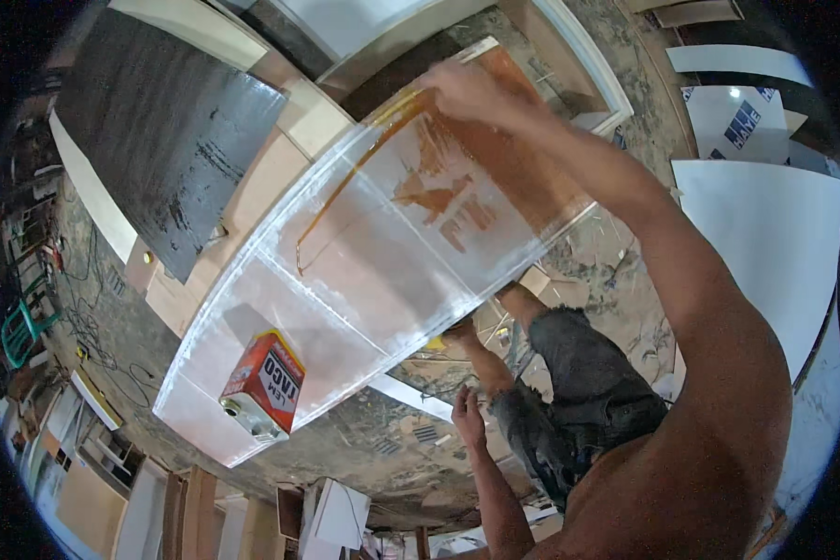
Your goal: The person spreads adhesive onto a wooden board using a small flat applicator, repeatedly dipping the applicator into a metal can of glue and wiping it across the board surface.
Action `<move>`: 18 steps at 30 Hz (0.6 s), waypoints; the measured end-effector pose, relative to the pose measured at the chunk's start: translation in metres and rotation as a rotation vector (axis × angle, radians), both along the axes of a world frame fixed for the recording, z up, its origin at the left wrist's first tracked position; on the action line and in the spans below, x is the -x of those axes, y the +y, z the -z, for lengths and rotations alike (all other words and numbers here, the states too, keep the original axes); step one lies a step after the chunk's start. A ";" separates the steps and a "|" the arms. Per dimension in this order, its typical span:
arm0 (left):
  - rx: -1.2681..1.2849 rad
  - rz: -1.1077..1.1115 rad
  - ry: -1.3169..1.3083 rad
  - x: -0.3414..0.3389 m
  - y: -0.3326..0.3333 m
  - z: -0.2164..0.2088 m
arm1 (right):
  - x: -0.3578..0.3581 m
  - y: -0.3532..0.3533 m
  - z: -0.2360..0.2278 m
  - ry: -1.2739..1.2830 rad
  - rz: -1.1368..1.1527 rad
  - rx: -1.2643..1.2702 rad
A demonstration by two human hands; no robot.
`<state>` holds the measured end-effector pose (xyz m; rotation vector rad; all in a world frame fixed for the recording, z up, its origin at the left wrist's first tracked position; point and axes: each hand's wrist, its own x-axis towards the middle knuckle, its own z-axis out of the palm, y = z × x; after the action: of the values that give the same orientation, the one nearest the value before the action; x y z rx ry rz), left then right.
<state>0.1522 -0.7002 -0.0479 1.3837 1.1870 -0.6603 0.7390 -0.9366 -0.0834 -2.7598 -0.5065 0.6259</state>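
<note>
A long, curved pale panel lies in front of me. Amber-brown glue coats its far right end, with patches and a thin wet trail running towards the middle. My right hand is at the panel's far edge, closed, knuckles up; whatever it grips is hidden beneath it, beside a yellowish smear of glue. My left hand hangs in the air near my knee, fingers loosely apart and holding nothing. On the near left part of the panel stands a red, white and yellow rectangular tin with a metal spout.
A dark, wet-looking sheet rests on wooden boards beyond the panel. An open wooden frame stands at the far right. White sheets lie to my right. A green chair, cables and offcuts are on the littered floor.
</note>
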 end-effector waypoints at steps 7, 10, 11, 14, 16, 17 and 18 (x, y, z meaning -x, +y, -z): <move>0.080 -0.033 0.055 0.001 -0.013 0.005 | -0.075 0.001 0.039 -0.129 0.006 0.231; 0.052 -0.043 0.074 0.010 -0.007 0.003 | -0.076 0.014 0.042 -0.115 -0.206 0.161; 0.032 -0.077 0.094 0.011 -0.004 0.000 | -0.075 0.022 0.039 -0.076 -0.210 0.128; 0.012 -0.129 0.110 0.014 0.003 -0.006 | -0.049 0.017 0.037 -0.138 -0.237 0.020; -0.011 -0.133 0.102 0.016 0.005 -0.006 | -0.001 0.019 0.043 -0.324 -0.248 -0.039; 0.023 -0.093 0.087 0.011 -0.005 -0.001 | 0.019 -0.012 0.064 -0.330 -0.285 0.191; 0.027 -0.068 0.083 0.011 -0.007 0.001 | 0.050 -0.024 0.073 -0.274 -0.331 0.137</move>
<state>0.1410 -0.7068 -0.0491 1.2983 1.2802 -0.6893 0.6890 -0.9602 -0.1563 -2.9326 -1.0319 0.3588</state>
